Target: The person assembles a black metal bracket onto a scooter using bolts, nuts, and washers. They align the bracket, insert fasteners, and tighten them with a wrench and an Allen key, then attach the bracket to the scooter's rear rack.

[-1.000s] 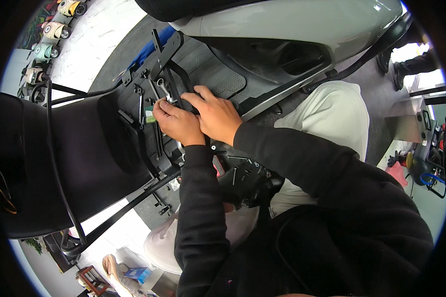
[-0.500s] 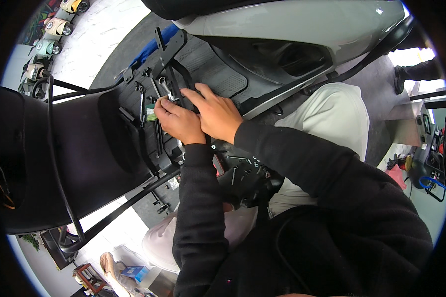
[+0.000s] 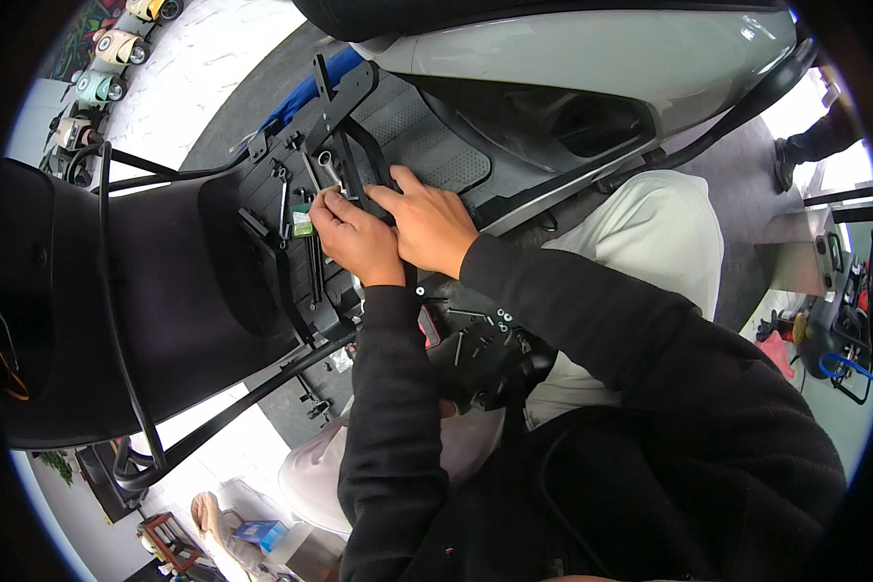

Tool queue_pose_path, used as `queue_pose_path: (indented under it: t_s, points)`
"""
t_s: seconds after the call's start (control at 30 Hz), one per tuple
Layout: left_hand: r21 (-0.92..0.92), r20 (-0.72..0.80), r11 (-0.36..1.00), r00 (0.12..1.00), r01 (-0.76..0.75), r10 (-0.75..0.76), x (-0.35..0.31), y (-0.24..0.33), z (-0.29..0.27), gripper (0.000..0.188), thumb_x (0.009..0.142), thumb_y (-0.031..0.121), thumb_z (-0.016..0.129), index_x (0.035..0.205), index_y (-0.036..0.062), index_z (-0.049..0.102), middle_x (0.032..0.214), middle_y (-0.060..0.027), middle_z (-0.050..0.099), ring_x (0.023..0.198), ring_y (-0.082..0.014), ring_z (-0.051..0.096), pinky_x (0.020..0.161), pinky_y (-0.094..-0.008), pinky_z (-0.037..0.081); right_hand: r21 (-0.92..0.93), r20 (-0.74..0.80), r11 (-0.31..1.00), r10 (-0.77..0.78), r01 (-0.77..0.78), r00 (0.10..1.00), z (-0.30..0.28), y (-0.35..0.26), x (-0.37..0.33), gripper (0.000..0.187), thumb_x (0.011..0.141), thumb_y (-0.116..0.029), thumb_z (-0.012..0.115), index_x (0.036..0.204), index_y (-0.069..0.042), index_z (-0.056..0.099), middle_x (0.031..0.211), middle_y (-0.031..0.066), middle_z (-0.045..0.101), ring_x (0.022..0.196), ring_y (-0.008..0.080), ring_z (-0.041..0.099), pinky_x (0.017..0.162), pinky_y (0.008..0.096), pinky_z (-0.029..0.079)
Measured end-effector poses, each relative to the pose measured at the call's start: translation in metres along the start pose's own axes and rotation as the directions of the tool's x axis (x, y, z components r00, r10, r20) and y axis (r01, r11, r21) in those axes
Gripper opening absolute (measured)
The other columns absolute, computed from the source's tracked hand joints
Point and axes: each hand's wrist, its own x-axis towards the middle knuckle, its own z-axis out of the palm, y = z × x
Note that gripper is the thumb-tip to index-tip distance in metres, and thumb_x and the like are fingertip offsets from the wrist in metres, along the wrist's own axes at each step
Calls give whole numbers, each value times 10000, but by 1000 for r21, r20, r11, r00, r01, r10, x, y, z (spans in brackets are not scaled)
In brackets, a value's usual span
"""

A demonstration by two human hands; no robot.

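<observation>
Both hands meet at a black metal bracket (image 3: 349,95) lying over the ridged footboard (image 3: 398,114) of a scooter. My left hand (image 3: 364,242) is closed, thumb and forefinger pinched beside the bracket; what is between them is hidden. The ring end of a silver wrench (image 3: 326,161) shows just beyond those fingertips. Curled over the bracket's bar, my right hand (image 3: 432,225) presses close against the left one. Another wrench (image 3: 283,189) and a small green box (image 3: 302,222) lie left of my left hand.
The black front shield (image 3: 155,301) with a tubular guard bar (image 3: 107,262) stands at left. A grey body panel (image 3: 572,53) rises at the far side. Below my wrists, a dark tray (image 3: 446,373) carries bolts and washers (image 3: 504,320). A person's shoe (image 3: 784,165) is at right.
The whole scene has shifted slightly right and down in view. Both hands stay at the bracket, with hardly any change in their grip.
</observation>
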Motion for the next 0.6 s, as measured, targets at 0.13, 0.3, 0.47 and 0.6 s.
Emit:
queue_pose_path:
  t_s: [0.13, 0.3, 0.47, 0.6]
  points:
    - [53, 46, 995, 995, -88, 85, 3, 2, -7, 342, 1088, 274, 532, 1148, -25, 686, 1035, -204, 745, 941, -346, 718, 842, -422, 544, 62, 162, 997, 39, -50, 986, -10, 6, 13, 540, 858, -178, 717, 1385, -86, 637, 1315, 232, 598, 1095, 427, 682, 944, 505, 556]
    - [132, 155, 989, 987, -71, 50, 18, 8, -19, 275, 1069, 223, 594, 1116, -23, 708, 954, -179, 759, 840, -309, 736, 759, -400, 556, 230, 277, 972, -29, -38, 960, -27, 23, 40, 497, 888, -226, 712, 1350, -51, 663, 1315, 223, 619, 1225, 410, 619, 1034, 464, 510]
    - [-153, 327, 954, 924, 258, -197, 28, 11, -31, 251, 1072, 193, 630, 1115, -42, 708, 846, -47, 723, 694, -86, 640, 613, -256, 494, 179, 25, 984, 2, -6, 1000, -21, 21, 41, 273, 879, -180, 729, 1139, -99, 734, 1307, 178, 633, 1187, 395, 641, 992, 482, 529]
    - [-198, 351, 942, 917, 270, -190, 28, 12, -33, 242, 1072, 177, 636, 1133, -48, 701, 863, -39, 717, 703, -71, 631, 601, -234, 479, 61, -186, 994, -82, 95, 979, -9, 17, 38, 222, 851, -154, 767, 1061, -98, 718, 1400, 161, 585, 1178, 373, 650, 975, 488, 542]
